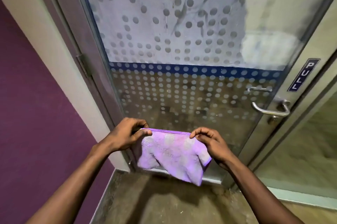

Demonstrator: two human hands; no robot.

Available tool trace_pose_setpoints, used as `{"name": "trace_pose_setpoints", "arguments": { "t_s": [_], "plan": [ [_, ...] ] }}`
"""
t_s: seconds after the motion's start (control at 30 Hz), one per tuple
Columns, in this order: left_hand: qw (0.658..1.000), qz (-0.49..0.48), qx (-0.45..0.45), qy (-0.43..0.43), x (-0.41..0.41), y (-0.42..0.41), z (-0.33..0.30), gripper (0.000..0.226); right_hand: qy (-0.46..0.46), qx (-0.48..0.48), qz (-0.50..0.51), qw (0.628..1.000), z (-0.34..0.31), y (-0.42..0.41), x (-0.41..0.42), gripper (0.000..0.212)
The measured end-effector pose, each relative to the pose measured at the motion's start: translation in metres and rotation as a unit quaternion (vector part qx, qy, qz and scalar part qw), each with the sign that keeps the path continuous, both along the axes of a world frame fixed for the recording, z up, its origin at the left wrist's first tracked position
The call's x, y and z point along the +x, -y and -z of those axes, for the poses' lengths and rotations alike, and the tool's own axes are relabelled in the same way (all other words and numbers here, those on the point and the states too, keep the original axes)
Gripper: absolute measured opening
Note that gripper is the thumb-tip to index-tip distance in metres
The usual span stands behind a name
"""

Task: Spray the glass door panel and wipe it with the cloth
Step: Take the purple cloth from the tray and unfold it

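Cloth point(171, 152) hangs soft and light before the glass door point(175, 45); my left hand point(127, 134) and right hand point(209, 141) pinch its top corners, probably folded double.

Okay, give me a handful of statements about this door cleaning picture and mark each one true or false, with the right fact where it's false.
1. Both hands hold the purple cloth by its top edge. True: the left hand and the right hand each pinch a top corner.
2. The sign beside the glass reads PUSH. False: it reads PULL.
3. The cloth is pressed flat against the glass door panel. False: it hangs between the hands, in front of the door's lower part.
4. The door handle is on the right side of the door. True.
5. A spray bottle is in the right hand. False: no spray bottle is in view.
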State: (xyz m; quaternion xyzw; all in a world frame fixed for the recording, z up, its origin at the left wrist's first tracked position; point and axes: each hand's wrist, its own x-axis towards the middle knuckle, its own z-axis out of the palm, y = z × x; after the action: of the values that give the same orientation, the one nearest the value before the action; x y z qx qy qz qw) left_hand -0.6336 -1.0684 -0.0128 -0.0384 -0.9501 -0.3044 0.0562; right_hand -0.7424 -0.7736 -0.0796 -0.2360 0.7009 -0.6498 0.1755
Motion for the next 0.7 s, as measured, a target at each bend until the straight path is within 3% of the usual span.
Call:
{"name": "trace_pose_setpoints", "arguments": {
  "t_s": [0.17,0.3,0.4,0.53,0.63,0.7],
  "plan": [
    [0.998,0.069,0.0,0.0,-0.026,0.014,-0.022,0.02,-0.019,0.057,0.038,0.997,0.002,0.013,0.006,0.032],
    [0.994,0.104,0.007,-0.012,-0.038,0.031,-0.029,0.041,-0.113,0.156,0.038,0.981,0.003,0.021,0.016,0.033],
    [0.991,0.131,-0.004,-0.021,-0.045,0.039,-0.026,0.038,-0.188,0.221,0.047,0.956,-0.001,0.026,0.024,0.036],
    [0.99,0.141,0.003,-0.028,-0.049,0.05,-0.022,0.043,-0.204,0.245,0.061,0.946,0.0,0.032,0.032,0.05],
    [0.989,0.148,0.011,-0.023,-0.05,0.053,-0.023,0.023,-0.192,0.255,0.082,0.944,0.008,0.037,0.037,0.053],
    [0.987,0.158,0.029,-0.011,-0.052,0.054,-0.026,0.013,-0.162,0.239,0.094,0.953,0.012,0.047,0.045,0.041]
  ]
}}
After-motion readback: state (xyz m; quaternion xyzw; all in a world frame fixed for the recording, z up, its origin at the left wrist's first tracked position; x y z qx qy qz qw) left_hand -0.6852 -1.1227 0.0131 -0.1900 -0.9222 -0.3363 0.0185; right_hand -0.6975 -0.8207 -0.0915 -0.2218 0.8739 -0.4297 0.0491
